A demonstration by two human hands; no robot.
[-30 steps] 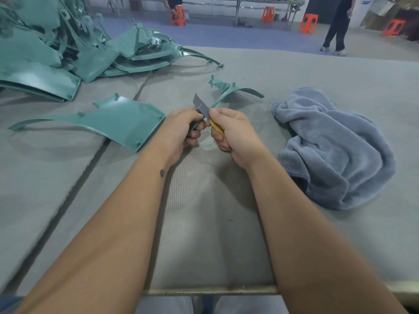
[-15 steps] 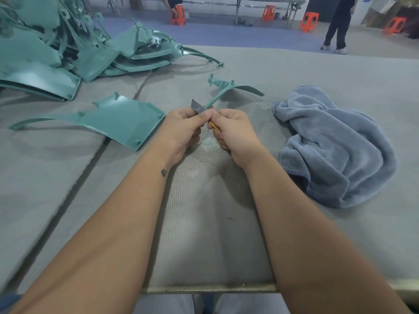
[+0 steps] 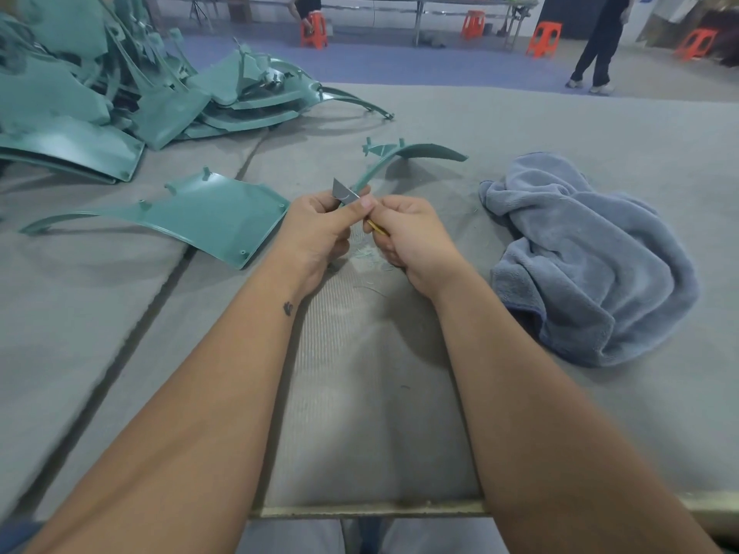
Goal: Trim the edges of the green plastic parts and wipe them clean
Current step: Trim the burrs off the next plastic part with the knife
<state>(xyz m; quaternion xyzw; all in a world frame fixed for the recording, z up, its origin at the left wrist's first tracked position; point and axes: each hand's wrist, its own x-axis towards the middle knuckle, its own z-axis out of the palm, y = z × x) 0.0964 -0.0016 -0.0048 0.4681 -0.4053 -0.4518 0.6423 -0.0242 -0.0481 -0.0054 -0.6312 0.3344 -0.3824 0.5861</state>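
Both hands meet over the middle of the grey bench (image 3: 600, 125). The left hand (image 3: 318, 229) has its fingers curled round the near end of a narrow curved green strip (image 3: 420, 150), its thumb stretched across toward the other hand. The strip arcs away from the hands and its far end rests on the bench. The right hand (image 3: 412, 237) grips a knife with a yellow handle (image 3: 376, 229); the grey blade (image 3: 342, 191) pokes up between the hands, against the strip's edge. Thin green shavings (image 3: 370, 255) lie on the bench just under the hands. A flat green panel (image 3: 208, 215) lies beside the left hand, with a heap of green parts (image 3: 120, 86) further back on the left. A crumpled blue-grey towel (image 3: 592, 257) sits to the right, near the right hand but apart from it.
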